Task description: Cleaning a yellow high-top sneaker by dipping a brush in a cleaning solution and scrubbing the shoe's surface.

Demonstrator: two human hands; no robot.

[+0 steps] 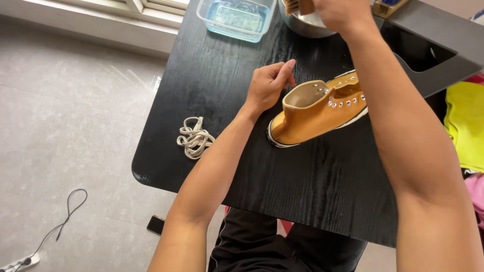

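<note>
While the left hand (269,85) rests on the black worktop (302,186) just at nine o'clock of the mustard-yellow high-top shoe (315,112), its fingers are loosely curled and its thumb reaches toward the shoe's heel collar; its grip is narrow and holds nothing that can be seen. The shoe lies near the middle of the worktop, unlaced, its toe pointing toward two o'clock and partly hidden behind the right forearm. The right hand (343,12) is up at twelve o'clock, over a metal bowl (302,24), its grip closed on a brush (297,6) with pale bristles, cut off by the picture's top edge. At eleven o'clock of the shoe stands a clear plastic tub (237,19) of water. A bundle of cream laces (194,138) lies at nine o'clock, well apart from the shoe, near the worktop's edge.
</note>
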